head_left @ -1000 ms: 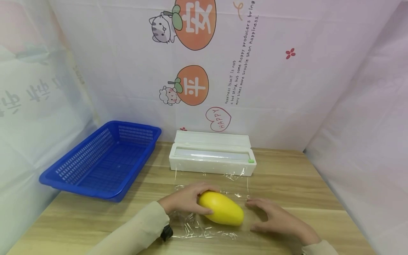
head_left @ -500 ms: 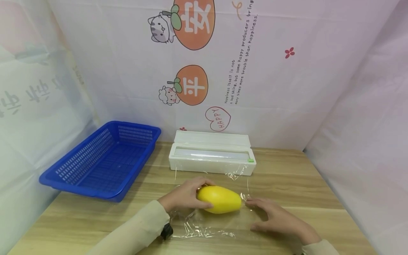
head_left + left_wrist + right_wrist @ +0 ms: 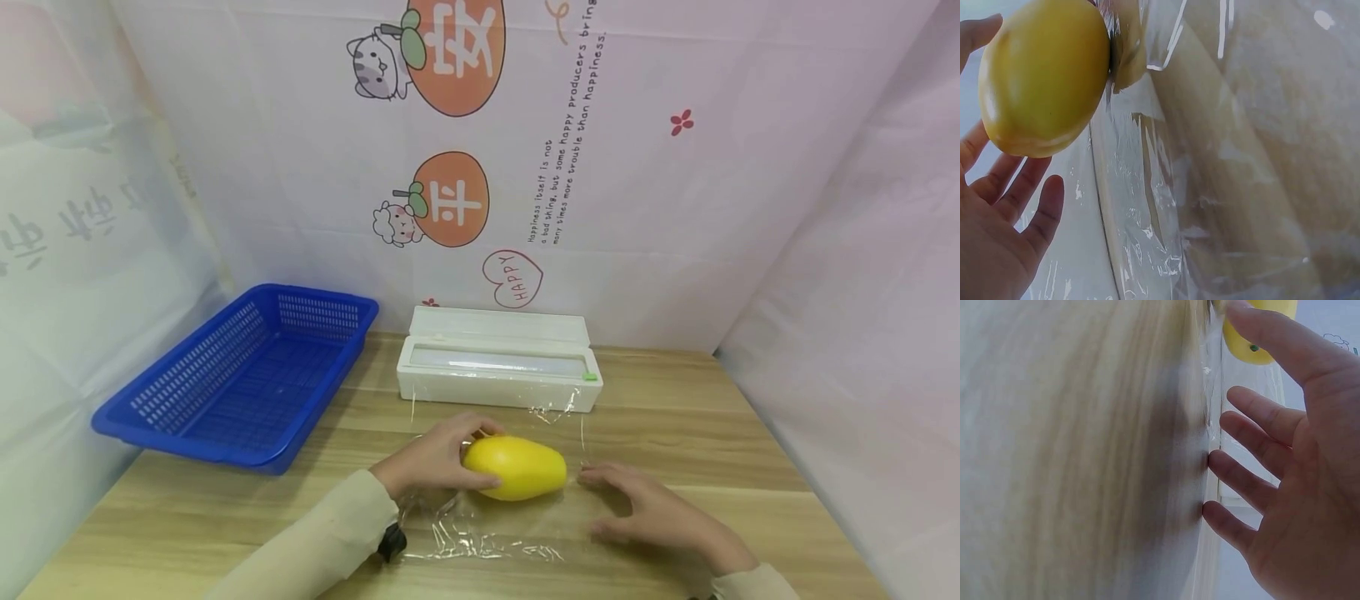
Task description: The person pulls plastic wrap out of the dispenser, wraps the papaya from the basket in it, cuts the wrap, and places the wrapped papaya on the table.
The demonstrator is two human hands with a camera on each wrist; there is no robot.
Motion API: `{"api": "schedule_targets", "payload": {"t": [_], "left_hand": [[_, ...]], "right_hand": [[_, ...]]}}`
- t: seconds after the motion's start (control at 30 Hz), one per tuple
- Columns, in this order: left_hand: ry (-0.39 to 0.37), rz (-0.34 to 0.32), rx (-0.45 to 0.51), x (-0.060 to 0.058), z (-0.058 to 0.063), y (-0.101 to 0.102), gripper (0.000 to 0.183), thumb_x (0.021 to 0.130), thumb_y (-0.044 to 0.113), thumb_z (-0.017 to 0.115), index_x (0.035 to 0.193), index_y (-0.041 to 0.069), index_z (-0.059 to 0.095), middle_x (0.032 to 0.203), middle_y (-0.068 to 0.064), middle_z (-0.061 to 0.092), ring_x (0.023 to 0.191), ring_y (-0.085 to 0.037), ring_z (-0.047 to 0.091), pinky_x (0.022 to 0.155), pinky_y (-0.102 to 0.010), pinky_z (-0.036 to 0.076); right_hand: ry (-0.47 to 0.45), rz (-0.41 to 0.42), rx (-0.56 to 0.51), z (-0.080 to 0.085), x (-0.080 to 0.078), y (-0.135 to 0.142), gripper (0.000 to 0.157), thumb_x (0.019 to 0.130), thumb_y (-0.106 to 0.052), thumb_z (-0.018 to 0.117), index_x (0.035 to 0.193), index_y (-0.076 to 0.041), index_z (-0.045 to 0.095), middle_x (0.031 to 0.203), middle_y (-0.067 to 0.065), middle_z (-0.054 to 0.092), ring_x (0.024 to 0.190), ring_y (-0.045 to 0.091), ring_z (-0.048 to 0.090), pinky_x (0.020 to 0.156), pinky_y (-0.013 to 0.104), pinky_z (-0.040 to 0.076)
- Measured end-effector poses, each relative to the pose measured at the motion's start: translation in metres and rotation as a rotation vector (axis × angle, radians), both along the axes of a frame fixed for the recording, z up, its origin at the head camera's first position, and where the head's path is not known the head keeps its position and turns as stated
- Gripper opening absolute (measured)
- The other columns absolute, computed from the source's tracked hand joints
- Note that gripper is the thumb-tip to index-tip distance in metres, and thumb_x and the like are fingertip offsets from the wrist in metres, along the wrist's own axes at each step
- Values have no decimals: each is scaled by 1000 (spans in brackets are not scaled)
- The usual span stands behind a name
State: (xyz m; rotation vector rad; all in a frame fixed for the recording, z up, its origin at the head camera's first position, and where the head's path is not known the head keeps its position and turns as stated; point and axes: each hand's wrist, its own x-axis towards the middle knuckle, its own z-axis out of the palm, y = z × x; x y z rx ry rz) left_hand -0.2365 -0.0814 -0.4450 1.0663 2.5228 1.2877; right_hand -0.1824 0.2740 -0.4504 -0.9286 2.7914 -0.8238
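A smooth yellow mango (image 3: 517,468) lies on a sheet of clear cling film (image 3: 472,542) spread over the table. My left hand (image 3: 438,457) grips the mango's left end, thumb in front and fingers behind; in the left wrist view the mango (image 3: 1044,78) sits between thumb and fingers. To the right, my right hand (image 3: 652,512) rests its fingertips at the film's right edge, fingers apart and holding nothing. A small green spot shows on the mango (image 3: 1257,337) in the right wrist view. Behind stands a white cling film box (image 3: 498,387), lid raised, film drawn forward from its roll.
At the left, a blue plastic basket (image 3: 281,442) stands on the wooden table (image 3: 697,425). A small green slider (image 3: 590,377) sits at the box's right end. Printed white cloth (image 3: 637,208) walls in the back and sides.
My left hand has shifted the mango slightly away from me and turned it, so it lies more level across the film. The last half second shows little movement. My right hand stays in place.
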Motion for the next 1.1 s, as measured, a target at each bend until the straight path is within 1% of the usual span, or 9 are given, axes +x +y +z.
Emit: {"api": "schedule_targets", "payload": {"t": [0.23,0.4,0.57,0.67,0.77,0.87,0.93,1.0,1.1], "left_hand": [[-2,0,-15,2,0,-1,68,77,46,85,134,22,57,129,11,55,114,-10,54,97,-30,48],[16,24,-44,2,0,-6,71,79,52,81,139,22,54,134,9,54,118,-13,52,98,-39,48],[64,66,-60,3,7,-20,69,83,52,77,141,23,52,136,6,52,121,-19,50,97,-47,47],[85,88,-46,5,11,-32,66,85,46,78,141,21,53,135,4,53,121,-20,50,96,-47,48],[128,96,-44,6,15,-44,62,87,39,78,140,18,54,135,1,55,121,-23,52,96,-47,48],[186,73,-30,8,17,-54,55,88,29,79,135,14,57,131,-3,59,119,-24,54,97,-48,49],[227,40,-19,9,17,-60,47,88,21,79,129,11,60,125,-6,63,115,-24,57,97,-49,50],[239,2,-16,11,16,-63,37,87,15,78,121,11,64,117,-3,66,107,-18,61,93,-44,53],[163,-95,-38,19,13,-65,21,89,10,75,108,11,68,102,5,69,94,-9,64,85,-33,56]], "right_hand": [[-23,-22,-28,2,2,1,64,87,-52,73,139,-19,58,143,-2,55,131,31,49,105,62,37],[13,-20,-58,0,0,4,56,91,-46,71,138,-18,59,137,-6,59,127,24,54,103,56,42],[76,-4,-104,1,0,5,47,91,-40,72,130,-14,63,130,-3,64,115,22,61,95,48,51],[65,-9,-125,2,2,4,43,91,-38,74,126,-15,65,124,-4,67,108,20,64,90,44,54],[43,0,-128,3,4,4,38,90,-36,75,121,-16,68,118,-6,68,103,16,64,88,40,55],[28,35,-124,1,5,2,34,89,-35,77,117,-17,69,113,-9,69,99,13,64,87,36,55],[10,70,-131,0,6,2,33,88,-34,78,114,-17,70,111,-9,69,97,11,64,85,34,55],[-7,110,-132,-2,6,1,32,87,-33,79,113,-17,69,108,-9,69,96,10,64,83,32,56],[-60,162,-135,-3,9,-1,29,86,-31,80,110,-20,68,105,-11,68,94,8,64,82,30,56]]}}
